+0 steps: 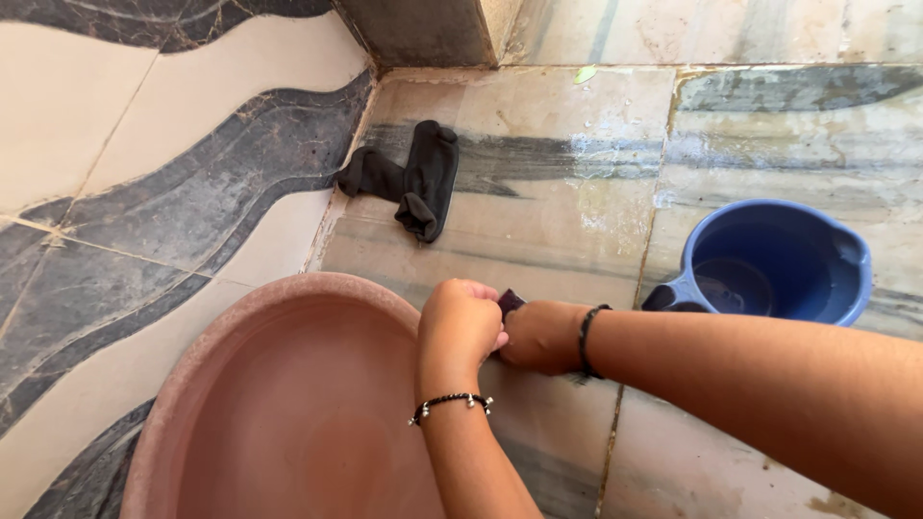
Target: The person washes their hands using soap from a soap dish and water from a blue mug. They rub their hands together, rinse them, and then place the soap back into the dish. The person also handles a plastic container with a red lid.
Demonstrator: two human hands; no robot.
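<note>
Seen from above, the left hand [460, 322] and right hand [540, 336] are clenched together on a small dark cloth [510, 302] beside the rim of a pink plastic basin [288, 404], with black socks [409, 180] and a blue mug [769, 261] on the wet marble floor [577, 192].

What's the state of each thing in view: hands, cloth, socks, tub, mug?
left hand: closed in a fist on the dark cloth.
right hand: closed on the same cloth, touching the left hand.
dark cloth: bunched between both hands, mostly hidden.
black socks: lying crumpled on the floor by the wall, untouched.
pink tub: upright, no cloth inside.
blue mug: upright on the floor; contents unclear.
</note>
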